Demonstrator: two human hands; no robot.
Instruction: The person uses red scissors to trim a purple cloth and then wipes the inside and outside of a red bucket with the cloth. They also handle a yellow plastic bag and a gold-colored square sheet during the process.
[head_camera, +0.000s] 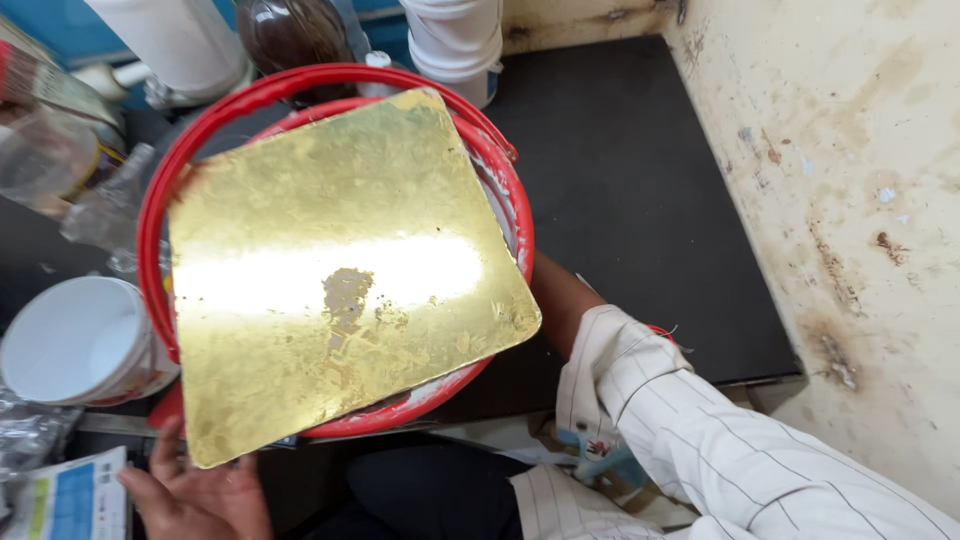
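The square, gold-coloured metal sheet lies tilted across the top of the red plastic bucket, covering most of its mouth, with the bucket's red wire handle looping round the far and left side. The left hand sits at the near left corner of the sheet, fingers spread open and thumb up along the edge, supporting it from below rather than pinching it. The right arm in the striped white sleeve reaches in under the sheet's right corner; the right hand itself is hidden beneath the metal, so whether it is closed on anything cannot be told, though it probably props that side. The risk is plain: the sheet rests only on the rim and an open palm, and its glossy face looks slick, so it could slide off toward the near side. Crowding the dark surface on the left are a white plastic tub and clear glass bottles, close enough for a swinging corner to knock over. The scuffed patch in the gilding near the centre could also smear if touched.
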